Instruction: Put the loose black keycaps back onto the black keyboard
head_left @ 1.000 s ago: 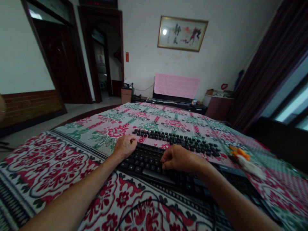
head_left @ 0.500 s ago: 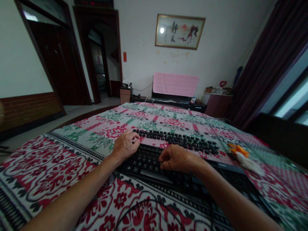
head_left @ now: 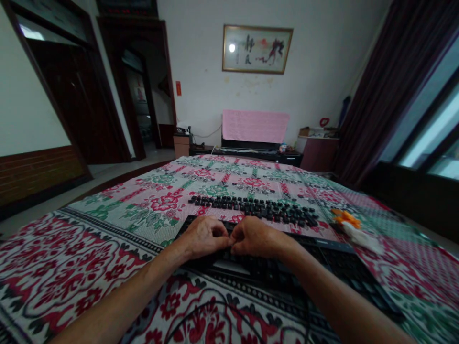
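Note:
A black keyboard lies at a slant on the patterned cloth, its long space bar towards me. Over its left part, my left hand is closed in a pinch, with thumb and forefinger meeting the fingertips of my right hand. That hand is also pinched, low over the keys. Whatever sits between the fingertips is too small and hidden to make out. Behind the keyboard, loose black keycaps lie in uneven rows on the cloth. My hands and forearms cover much of the keyboard's middle.
An orange and white cloth-like item rests to the right behind the keyboard. A thin black cable curves over the flowered tablecloth in front. Farther off stand a pink-covered television and a cabinet.
My left hand has come from beside the loose keycaps down and right to meet my right hand over the keyboard. My right hand stays nearly in place. The view has shifted slightly.

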`<state>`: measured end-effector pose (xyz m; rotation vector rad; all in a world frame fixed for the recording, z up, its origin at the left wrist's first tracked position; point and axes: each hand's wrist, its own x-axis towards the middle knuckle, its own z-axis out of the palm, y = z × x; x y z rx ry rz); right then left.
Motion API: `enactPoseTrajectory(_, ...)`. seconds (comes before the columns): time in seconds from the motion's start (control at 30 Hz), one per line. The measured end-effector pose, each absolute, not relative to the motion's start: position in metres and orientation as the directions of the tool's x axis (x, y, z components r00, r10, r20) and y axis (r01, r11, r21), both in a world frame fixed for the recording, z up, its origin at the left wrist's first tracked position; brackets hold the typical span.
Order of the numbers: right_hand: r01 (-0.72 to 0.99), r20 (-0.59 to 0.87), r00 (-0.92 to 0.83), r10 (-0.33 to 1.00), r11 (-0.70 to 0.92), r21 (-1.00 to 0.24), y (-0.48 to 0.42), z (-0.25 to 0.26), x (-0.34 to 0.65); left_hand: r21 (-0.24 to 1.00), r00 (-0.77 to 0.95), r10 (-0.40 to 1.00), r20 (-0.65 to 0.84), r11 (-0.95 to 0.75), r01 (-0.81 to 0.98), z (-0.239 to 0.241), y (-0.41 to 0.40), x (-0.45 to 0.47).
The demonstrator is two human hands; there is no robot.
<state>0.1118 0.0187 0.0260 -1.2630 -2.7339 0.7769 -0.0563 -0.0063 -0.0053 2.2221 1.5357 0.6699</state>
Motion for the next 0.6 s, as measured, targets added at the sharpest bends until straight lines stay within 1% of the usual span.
enactPoseTrajectory(0.13,0.686,-0.183,-0.676,0.714,0.519,-0.510,0.020,0.025,0.113,0.539,0.314,0.938,0.144,-0.341,0.770,-0.006,-0.006,-0.056)
enactPoseTrajectory(0.27,0.644,-0.176,-0.708,0.684,0.524,-0.557,0.025,0.022,0.118,0.554,0.309,0.939,0.150,-0.339,0.761,-0.008,-0.007,-0.055)
enactPoseTrajectory(0.4,0.589,-0.179,-0.740,0.649,0.495,-0.639,0.029,0.020,0.121,0.561,0.308,0.941,0.142,-0.333,0.758,-0.008,-0.006,-0.054)
enactPoseTrajectory(0.5,0.578,-0.189,-0.728,0.658,0.442,-0.686,0.030,0.019,0.120,0.567,0.317,0.940,0.130,-0.332,0.754,-0.009,-0.005,-0.054)
enactPoseTrajectory(0.6,0.591,-0.207,-0.704,0.679,0.399,-0.701,0.030,0.019,0.119,0.570,0.323,0.938,0.130,-0.337,0.749,-0.010,-0.003,-0.055)
